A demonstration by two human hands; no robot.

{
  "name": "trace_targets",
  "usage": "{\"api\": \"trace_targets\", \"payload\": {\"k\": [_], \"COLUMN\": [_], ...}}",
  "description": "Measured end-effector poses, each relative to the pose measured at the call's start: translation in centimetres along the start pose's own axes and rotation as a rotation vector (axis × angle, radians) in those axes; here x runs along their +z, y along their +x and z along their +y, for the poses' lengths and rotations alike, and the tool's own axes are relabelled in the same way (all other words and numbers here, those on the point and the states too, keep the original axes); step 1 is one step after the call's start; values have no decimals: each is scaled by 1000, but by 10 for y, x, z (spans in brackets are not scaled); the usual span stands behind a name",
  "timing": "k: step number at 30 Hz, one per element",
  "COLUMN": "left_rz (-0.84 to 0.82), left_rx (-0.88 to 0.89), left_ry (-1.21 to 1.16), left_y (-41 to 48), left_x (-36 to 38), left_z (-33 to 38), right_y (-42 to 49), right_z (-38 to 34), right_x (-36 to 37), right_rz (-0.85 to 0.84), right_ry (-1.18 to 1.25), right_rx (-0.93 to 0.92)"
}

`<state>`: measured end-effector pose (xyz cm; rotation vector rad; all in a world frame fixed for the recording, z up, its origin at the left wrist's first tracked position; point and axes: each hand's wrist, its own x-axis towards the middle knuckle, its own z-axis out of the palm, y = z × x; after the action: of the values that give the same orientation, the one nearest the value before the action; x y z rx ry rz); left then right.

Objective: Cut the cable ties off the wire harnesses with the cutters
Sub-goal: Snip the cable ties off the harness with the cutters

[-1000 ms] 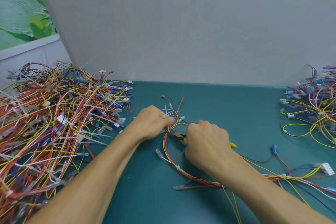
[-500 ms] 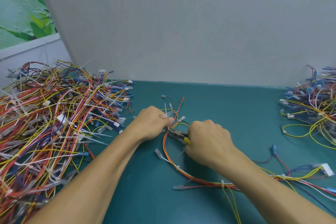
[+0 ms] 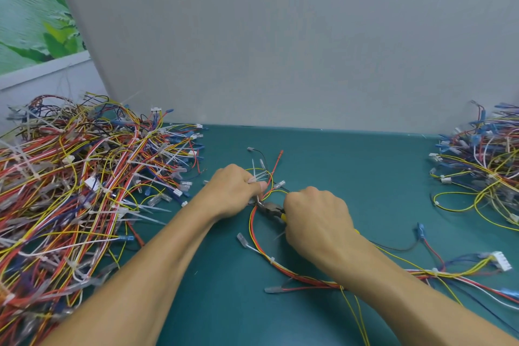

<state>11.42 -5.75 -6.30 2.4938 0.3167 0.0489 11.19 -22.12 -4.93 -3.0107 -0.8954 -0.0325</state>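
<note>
One wire harness (image 3: 283, 264) of red, yellow and orange wires lies on the green table and runs under my right forearm to a white connector (image 3: 502, 261). My left hand (image 3: 234, 191) pinches this harness near its upper end, with clear cable ties (image 3: 259, 175) sticking out above my fingers. My right hand (image 3: 316, 219) grips the yellow-handled cutters (image 3: 271, 209). Their dark jaws point left and meet the harness just below my left fingers. The handles are mostly hidden inside my fist.
A big heap of tied harnesses (image 3: 70, 191) fills the left side of the table. A smaller heap of harnesses (image 3: 483, 166) sits at the right edge. A grey board (image 3: 280, 50) stands upright along the back of the green table (image 3: 351, 177).
My right hand has pushed the cutters slightly left toward my left fingers, and the yellow handle end that stuck out behind my fist is now hidden. My left hand stays in place.
</note>
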Motion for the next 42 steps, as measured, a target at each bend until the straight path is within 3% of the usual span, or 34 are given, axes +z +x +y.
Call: {"api": "trace_targets", "payload": {"k": [7, 11, 17, 19, 25, 30, 36, 39, 42], "left_rz": [35, 112, 0, 34, 59, 263, 94, 81, -13], "left_rx": [-12, -10, -26, 0, 275, 276, 434, 515, 433], "left_ry": [-7, -348, -736, -678, -155, -284, -136, -179, -258], "left_y": [-5, -9, -13, -13, -16, -16, -21, -17, -13], "left_x": [-2, -4, 6, 11, 22, 33, 43, 51, 52], "left_z": [4, 7, 33, 36, 32, 30, 31, 35, 35], "right_y": [-5, -7, 0, 1, 1, 1, 0, 0, -1], "right_z": [12, 39, 68, 72, 79, 88, 99, 100, 98], "right_x": [4, 4, 14, 15, 15, 11, 4, 3, 1], "right_rz": [74, 154, 75, 36, -14, -41, -129, -163, -175], "right_ry": [-36, -29, 203, 313, 411, 654, 980, 996, 931], "right_rx": [-51, -10, 107, 124, 113, 165, 205, 216, 217]}}
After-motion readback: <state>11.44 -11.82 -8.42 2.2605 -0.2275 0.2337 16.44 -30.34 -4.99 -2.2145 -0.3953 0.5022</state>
